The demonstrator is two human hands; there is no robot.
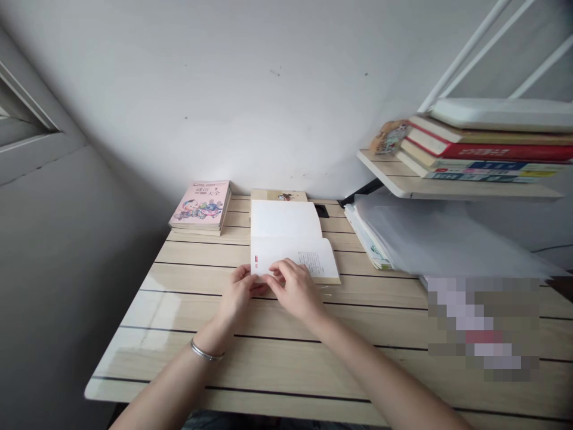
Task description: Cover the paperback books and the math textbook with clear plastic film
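Note:
An open book lies on the slatted desk with its spine running crosswise. Its far page is blank; the near page has a small red mark at the left and a block of print at the right. My left hand grips the book's near left corner, fingers curled under and thumb at the edge. Over the near page's lower edge rests my right hand, its fingers bent and the thumb apart, reaching toward the left thumb. What lies beneath the right fingers is hidden. A silver bangle circles my left wrist.
A stack of pink-covered books sits at the desk's far left. Behind the open book another book shows. At right, a raised shelf carries stacked books; papers under a translucent sheet lie below. A wall borders the back.

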